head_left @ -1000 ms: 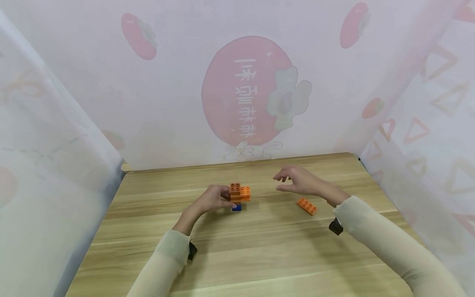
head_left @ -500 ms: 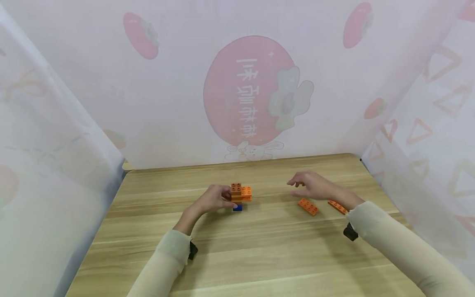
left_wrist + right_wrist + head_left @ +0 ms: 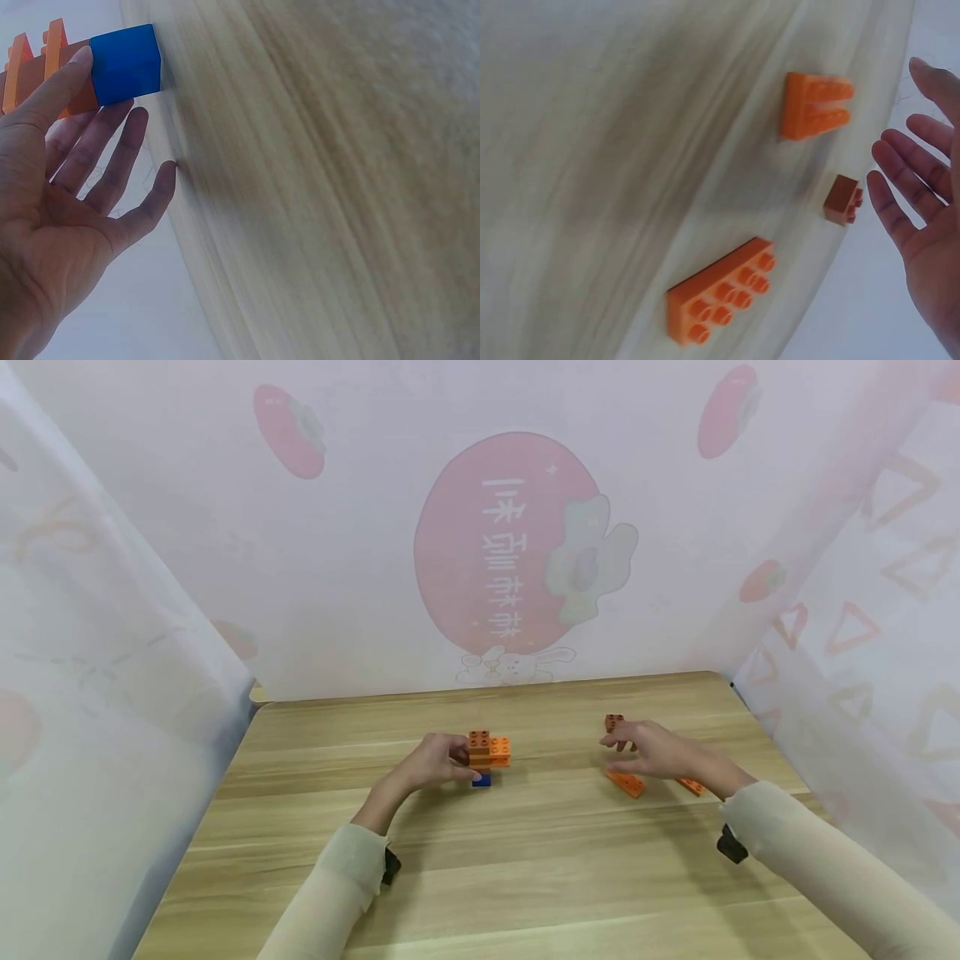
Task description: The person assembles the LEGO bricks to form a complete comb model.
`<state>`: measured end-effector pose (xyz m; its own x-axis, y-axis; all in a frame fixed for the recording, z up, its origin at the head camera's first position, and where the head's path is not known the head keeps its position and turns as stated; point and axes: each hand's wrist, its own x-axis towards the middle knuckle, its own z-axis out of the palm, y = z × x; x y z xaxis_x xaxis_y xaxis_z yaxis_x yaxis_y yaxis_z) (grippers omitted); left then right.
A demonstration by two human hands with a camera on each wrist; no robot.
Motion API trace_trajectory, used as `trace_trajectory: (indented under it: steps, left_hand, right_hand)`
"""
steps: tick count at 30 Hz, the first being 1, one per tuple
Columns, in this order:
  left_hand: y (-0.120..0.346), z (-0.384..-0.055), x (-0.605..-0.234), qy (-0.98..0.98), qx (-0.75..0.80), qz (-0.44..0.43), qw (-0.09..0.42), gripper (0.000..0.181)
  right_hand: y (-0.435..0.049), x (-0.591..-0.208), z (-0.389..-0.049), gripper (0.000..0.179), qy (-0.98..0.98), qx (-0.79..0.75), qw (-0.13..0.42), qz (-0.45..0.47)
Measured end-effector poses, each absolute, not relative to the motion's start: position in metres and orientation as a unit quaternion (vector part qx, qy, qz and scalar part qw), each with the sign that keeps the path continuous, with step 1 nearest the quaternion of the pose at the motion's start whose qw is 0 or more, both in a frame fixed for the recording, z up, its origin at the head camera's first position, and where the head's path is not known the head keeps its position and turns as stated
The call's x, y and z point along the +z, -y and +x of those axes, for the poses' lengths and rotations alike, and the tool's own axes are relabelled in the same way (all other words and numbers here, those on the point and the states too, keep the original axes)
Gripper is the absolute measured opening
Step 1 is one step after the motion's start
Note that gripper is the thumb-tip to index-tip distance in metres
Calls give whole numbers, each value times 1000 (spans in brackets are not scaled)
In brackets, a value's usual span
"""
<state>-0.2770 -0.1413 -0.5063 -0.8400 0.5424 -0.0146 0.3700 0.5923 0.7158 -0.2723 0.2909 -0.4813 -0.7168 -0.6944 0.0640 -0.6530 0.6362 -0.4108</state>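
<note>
My left hand (image 3: pixel 435 762) pinches a stack of toy building bricks standing on the table. At its base is a blue brick (image 3: pixel 127 64), with brown and orange bricks above, and a brown brick (image 3: pixel 478 742) on top. In the left wrist view the thumb lies along the stack's side. My right hand (image 3: pixel 654 750) is above the loose bricks with its fingers apart, holding nothing. Close by are a small brown brick (image 3: pixel 841 200), an orange brick (image 3: pixel 799 105) and another orange brick (image 3: pixel 720 292) with studs showing. In the head view the hand partly covers them.
The wooden table (image 3: pixel 480 868) has a pale printed curtain (image 3: pixel 360 543) behind it and more curtain on both sides. A dark wrist device (image 3: pixel 732 843) hangs beneath the right sleeve, and another dark device (image 3: pixel 391 866) beneath the left.
My right hand has moved right and slightly toward me, coming over the orange bricks. The small brown brick has come into view behind it. My left hand keeps its grip on the stack.
</note>
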Motion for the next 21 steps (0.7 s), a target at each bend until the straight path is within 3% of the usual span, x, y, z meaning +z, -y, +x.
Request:
trace_trajectory:
  steps: [21]
  left_hand:
    - [141,-276,-508,-887,372,248,118,28]
  right_hand:
    - [-312,-511,-252,55,-911,-204,-9,-359]
